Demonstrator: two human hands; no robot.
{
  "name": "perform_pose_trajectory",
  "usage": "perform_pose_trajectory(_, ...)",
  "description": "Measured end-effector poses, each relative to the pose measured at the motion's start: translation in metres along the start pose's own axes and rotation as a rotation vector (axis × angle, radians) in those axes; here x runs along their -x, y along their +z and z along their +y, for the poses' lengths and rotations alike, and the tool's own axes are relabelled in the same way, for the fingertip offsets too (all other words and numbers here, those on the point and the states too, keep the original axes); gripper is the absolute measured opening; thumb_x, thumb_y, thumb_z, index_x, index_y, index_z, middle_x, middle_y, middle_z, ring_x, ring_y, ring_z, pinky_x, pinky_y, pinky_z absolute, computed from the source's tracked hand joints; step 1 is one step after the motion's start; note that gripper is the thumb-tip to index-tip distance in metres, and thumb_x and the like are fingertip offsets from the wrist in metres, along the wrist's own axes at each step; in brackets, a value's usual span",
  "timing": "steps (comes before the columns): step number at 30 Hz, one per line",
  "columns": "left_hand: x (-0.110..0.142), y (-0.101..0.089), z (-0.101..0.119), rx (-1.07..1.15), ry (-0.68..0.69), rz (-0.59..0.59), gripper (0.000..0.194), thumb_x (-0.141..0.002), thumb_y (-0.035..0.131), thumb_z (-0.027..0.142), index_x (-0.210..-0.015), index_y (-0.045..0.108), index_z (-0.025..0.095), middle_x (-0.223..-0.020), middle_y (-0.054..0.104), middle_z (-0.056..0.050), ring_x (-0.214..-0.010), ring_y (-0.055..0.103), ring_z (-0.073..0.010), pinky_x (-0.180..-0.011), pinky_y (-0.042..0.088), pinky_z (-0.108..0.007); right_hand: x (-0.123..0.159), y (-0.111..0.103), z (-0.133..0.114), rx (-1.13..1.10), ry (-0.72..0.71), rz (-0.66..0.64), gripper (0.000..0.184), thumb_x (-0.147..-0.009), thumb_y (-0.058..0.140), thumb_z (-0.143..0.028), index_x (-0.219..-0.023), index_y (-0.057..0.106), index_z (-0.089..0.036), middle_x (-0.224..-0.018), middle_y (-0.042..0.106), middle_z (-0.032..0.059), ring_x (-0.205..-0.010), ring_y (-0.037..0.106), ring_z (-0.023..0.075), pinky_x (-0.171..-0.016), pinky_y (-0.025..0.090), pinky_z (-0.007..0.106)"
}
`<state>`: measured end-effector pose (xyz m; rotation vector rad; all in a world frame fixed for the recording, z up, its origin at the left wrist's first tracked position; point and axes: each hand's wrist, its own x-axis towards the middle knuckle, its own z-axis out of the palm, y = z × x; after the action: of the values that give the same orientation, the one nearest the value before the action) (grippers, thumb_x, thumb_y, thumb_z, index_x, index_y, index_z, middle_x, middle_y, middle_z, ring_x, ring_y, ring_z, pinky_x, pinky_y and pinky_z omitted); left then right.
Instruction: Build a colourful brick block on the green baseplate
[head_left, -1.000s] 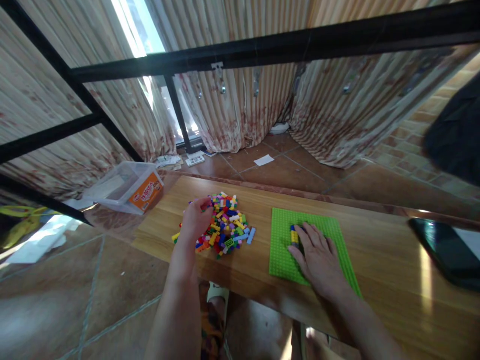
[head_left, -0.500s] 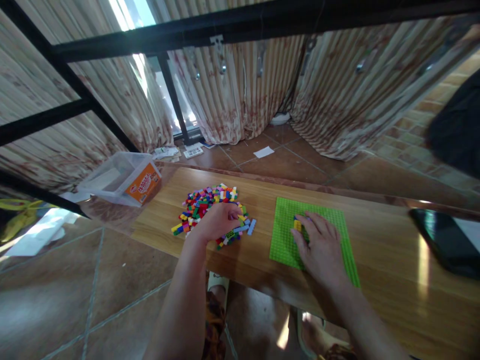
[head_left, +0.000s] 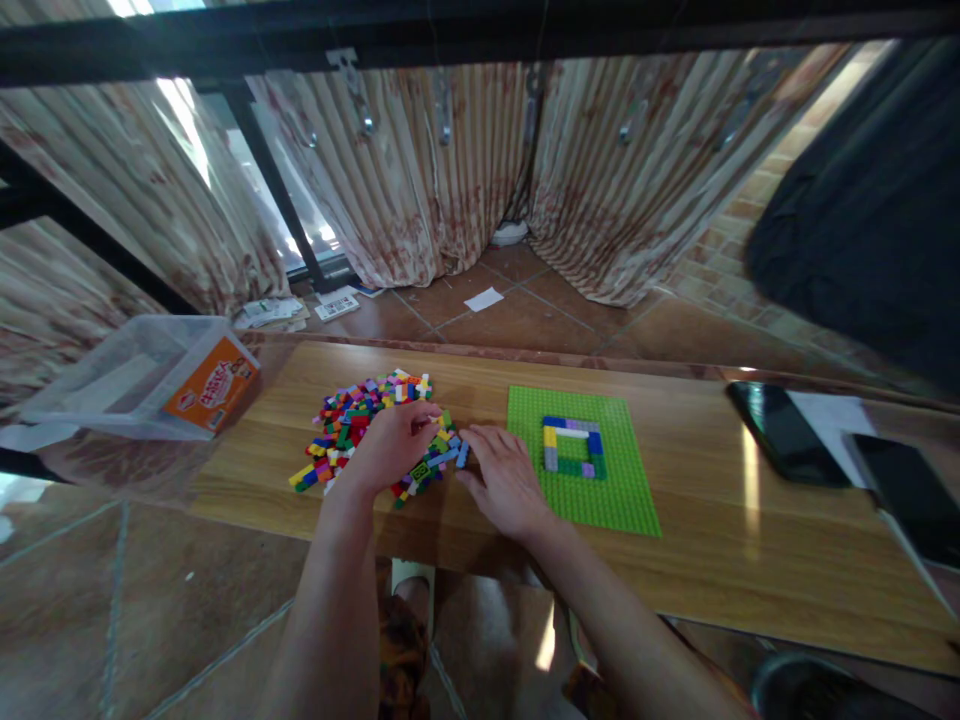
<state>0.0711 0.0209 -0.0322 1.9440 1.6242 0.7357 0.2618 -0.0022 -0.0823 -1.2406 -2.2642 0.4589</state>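
Note:
My left hand [head_left: 397, 440] is over the right side of a pile of small toy bricks [head_left: 352, 410]. Its fingers are bent together in a pinch, and what they hold, if anything, is hidden. My right hand [head_left: 506, 480] lies low over the table, left of the baseplate. Its fingers are stretched towards a light blue brick [head_left: 463, 453], with the thumb apart and nothing visible in the grasp. On the green baseplate [head_left: 630, 490] stands a rectangular ring of bricks [head_left: 551, 440] in blue, yellow, grey, green and purple, with a white brick inside its far edge.
The wooden table [head_left: 442, 535] bears two dark phones [head_left: 784, 430] and a white paper [head_left: 832, 425] at the right. A clear plastic box [head_left: 142, 400] with an orange label sits off the left end. Above runs a black metal bar [head_left: 480, 35].
My right hand has left the baseplate and moved left to the pile's edge, uncovering the brick ring. My left hand moved from the pile's far left to its right side. The view has turned right.

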Motion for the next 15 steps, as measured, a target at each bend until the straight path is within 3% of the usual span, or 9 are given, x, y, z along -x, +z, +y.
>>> perform_pose_trajectory(7,-0.001,-0.001,-0.004,-0.012,0.016,-0.004,0.028,-0.086,0.052,0.029,-0.101,0.071,0.015,-0.094,0.076,-0.006,-0.086,0.070,-0.0197,-0.081,0.053,-0.030,-0.003,-0.002,-0.003,-0.082,0.011,0.040,0.040,-0.086,0.060,-0.021,-0.126,0.057,-0.022,-0.121,0.063,0.0088,-0.114,0.054,0.0265,-0.098,0.043,0.045)
perform_pose_trajectory(12,-0.002,0.004,0.002,0.042,0.046,0.018,0.026,-0.086,0.052,0.027,-0.102,0.069,0.016,-0.093,0.076,-0.005,-0.085,0.070,-0.0189,-0.079,0.053,-0.029,0.001,-0.022,0.007,-0.321,0.073,0.305,0.024,-0.088,0.059,-0.029,-0.109,0.068,-0.025,-0.114,0.062,0.0081,-0.107,0.060,0.0206,-0.095,0.049,0.038)
perform_pose_trajectory(15,-0.002,0.012,0.013,0.045,0.065,0.014,0.024,-0.087,0.052,0.025,-0.101,0.069,0.017,-0.094,0.075,-0.005,-0.086,0.070,-0.0183,-0.079,0.053,-0.029,0.003,-0.043,0.026,-0.512,0.199,0.476,0.018,-0.084,0.065,-0.034,-0.098,0.073,-0.025,-0.103,0.065,0.0058,-0.092,0.064,0.0180,-0.085,0.053,0.036)
